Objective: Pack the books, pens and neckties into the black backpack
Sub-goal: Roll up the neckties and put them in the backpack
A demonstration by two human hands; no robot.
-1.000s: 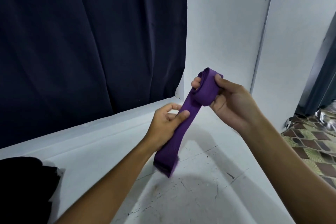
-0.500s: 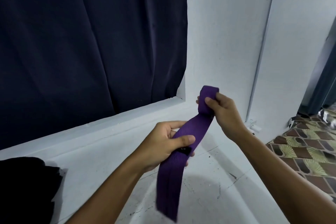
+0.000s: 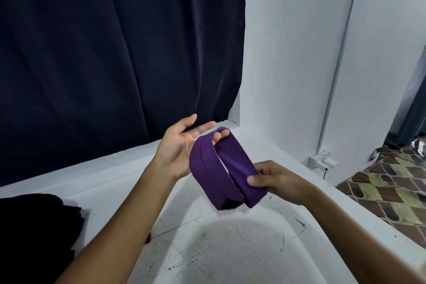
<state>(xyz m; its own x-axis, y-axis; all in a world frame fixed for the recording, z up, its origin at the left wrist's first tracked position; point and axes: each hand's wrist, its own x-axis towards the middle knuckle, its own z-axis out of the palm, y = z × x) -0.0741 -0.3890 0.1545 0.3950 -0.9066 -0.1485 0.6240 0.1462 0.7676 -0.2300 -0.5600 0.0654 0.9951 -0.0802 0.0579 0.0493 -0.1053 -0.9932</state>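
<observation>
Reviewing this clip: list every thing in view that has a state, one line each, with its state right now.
purple necktie: folded into a loop, held in the air above the white surface.
left hand: fingers straight, one fingertip hooked inside the loop's top.
right hand: pinches the loop's lower end.
black backpack: only its edge shows at lower left; open or closed cannot be told.
dark curtain: drawn, hanging.

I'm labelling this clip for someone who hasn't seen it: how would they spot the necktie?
Start at the dark curtain on the left and drop to the white ledge below it. Above that ledge, mid-frame, the necktie is looped between the left hand and right hand. It is the only purple thing here, a ribbed fabric band.
</observation>
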